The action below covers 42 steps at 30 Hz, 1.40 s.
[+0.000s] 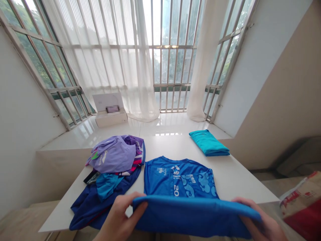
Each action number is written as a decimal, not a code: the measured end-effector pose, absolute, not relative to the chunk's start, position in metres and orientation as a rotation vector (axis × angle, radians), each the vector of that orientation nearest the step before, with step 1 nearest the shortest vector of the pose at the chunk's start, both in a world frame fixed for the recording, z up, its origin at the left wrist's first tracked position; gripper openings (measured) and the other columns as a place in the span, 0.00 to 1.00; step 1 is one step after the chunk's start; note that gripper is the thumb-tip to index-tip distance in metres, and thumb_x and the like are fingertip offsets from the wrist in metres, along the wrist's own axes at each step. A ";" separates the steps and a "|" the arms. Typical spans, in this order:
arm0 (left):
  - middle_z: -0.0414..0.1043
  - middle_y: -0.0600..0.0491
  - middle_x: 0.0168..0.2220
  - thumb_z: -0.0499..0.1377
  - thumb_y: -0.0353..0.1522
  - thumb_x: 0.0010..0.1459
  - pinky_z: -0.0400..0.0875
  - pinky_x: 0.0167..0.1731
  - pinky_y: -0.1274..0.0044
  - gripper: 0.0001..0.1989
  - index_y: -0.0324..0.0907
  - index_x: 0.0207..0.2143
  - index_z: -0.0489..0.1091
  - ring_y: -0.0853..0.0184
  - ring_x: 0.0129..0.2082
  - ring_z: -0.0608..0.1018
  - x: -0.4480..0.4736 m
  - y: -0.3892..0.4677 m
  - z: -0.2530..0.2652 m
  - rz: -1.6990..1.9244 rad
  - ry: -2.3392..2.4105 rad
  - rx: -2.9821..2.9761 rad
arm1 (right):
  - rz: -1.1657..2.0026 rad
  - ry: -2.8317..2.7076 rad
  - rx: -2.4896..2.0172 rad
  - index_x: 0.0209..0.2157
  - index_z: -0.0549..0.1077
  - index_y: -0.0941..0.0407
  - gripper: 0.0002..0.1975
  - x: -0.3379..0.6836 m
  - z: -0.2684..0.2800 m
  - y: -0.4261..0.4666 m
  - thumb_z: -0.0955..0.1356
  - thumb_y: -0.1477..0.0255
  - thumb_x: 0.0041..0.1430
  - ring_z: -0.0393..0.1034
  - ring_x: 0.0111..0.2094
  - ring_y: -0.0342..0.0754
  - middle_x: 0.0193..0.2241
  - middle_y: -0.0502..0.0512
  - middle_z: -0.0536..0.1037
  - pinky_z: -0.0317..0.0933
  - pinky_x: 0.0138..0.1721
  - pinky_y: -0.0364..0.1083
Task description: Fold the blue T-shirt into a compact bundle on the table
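Note:
A blue printed T-shirt (160, 180) lies spread on the white table, its neckline toward the window. Its lower part is lifted off the surface and doubled over near the table's front edge. My left hand (122, 214) pinches the left end of this raised fold between thumb and fingers. At the right end, my right hand (263, 221) grips the fold, with some fingers hidden behind the cloth. Left of the shirt sits a loose heap of clothes, with a lilac top (117, 154) uppermost and dark blue garments (87, 204) beneath.
A folded teal and blue garment (209, 142) rests at the table's (240, 174) far right. Behind, a white box (111, 117) stands on the window ledge beside sheer curtains (145, 83). A red and tan bag (303, 204) is at the right, beyond the table edge.

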State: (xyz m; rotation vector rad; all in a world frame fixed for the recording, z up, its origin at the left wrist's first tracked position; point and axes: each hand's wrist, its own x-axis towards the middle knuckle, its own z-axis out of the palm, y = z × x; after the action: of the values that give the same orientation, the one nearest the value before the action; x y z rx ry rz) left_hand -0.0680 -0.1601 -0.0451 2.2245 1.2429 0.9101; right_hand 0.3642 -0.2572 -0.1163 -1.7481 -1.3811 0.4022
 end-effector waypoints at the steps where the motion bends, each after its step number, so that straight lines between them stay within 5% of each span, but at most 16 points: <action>1: 0.78 0.54 0.30 0.54 0.45 0.66 0.72 0.31 0.80 0.18 0.44 0.34 0.77 0.66 0.30 0.77 -0.058 -0.142 -0.039 0.881 1.228 2.194 | 0.456 -1.360 -1.744 0.42 0.78 0.51 0.24 0.362 -0.104 -0.237 0.64 0.48 0.57 0.78 0.37 0.56 0.35 0.55 0.84 0.73 0.36 0.46; 9: 0.73 0.54 0.25 0.55 0.40 0.61 0.63 0.27 0.78 0.17 0.40 0.24 0.70 0.66 0.27 0.73 -0.016 -0.021 -0.086 0.722 1.311 2.126 | 0.457 -1.519 -1.861 0.34 0.78 0.51 0.20 0.352 -0.100 -0.124 0.62 0.52 0.58 0.78 0.38 0.58 0.35 0.56 0.84 0.69 0.41 0.51; 22: 0.77 0.48 0.32 0.54 0.39 0.66 0.66 0.32 0.74 0.13 0.42 0.33 0.73 0.57 0.35 0.80 -0.007 -0.006 -0.093 0.426 1.734 2.348 | 0.270 -1.615 -2.124 0.26 0.72 0.53 0.19 0.353 -0.114 -0.091 0.60 0.56 0.62 0.77 0.34 0.55 0.28 0.58 0.82 0.63 0.36 0.48; 27: 0.76 0.44 0.46 0.52 0.33 0.67 0.71 0.42 0.72 0.15 0.40 0.54 0.68 0.58 0.46 0.79 -0.008 -0.010 -0.091 0.542 1.771 2.355 | 0.103 -1.550 -2.161 0.51 0.71 0.58 0.25 0.342 -0.103 -0.113 0.57 0.57 0.64 0.76 0.44 0.60 0.42 0.64 0.81 0.67 0.42 0.54; 30: 0.69 0.44 0.57 0.51 0.29 0.66 0.69 0.53 0.70 0.21 0.41 0.61 0.61 0.59 0.56 0.73 -0.002 -0.019 -0.083 0.720 1.537 2.514 | -0.028 -1.629 -2.063 0.57 0.68 0.57 0.29 0.312 -0.098 -0.139 0.55 0.53 0.66 0.69 0.55 0.59 0.54 0.64 0.75 0.66 0.52 0.55; 36: 0.56 0.46 0.68 0.56 0.43 0.65 0.54 0.65 0.57 0.28 0.47 0.65 0.60 0.51 0.68 0.58 0.009 -0.033 -0.091 0.274 0.877 2.740 | 0.211 -1.892 -2.323 0.68 0.58 0.56 0.44 0.247 -0.118 -0.163 0.56 0.41 0.60 0.50 0.68 0.65 0.69 0.65 0.55 0.53 0.64 0.62; 42: 0.43 0.43 0.72 0.51 0.52 0.65 0.48 0.65 0.49 0.36 0.49 0.70 0.50 0.46 0.70 0.48 0.002 -0.049 -0.102 0.210 1.076 2.621 | 0.308 -2.080 -2.232 0.69 0.54 0.54 0.40 0.277 -0.118 -0.113 0.56 0.45 0.63 0.41 0.71 0.60 0.71 0.62 0.49 0.42 0.69 0.60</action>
State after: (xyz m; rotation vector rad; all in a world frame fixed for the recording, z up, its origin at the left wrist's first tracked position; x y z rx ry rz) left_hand 0.0020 -0.0492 -0.1021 2.6208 1.0763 0.2104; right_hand 0.2765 -0.1134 -0.1176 -2.2318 -2.0801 0.3080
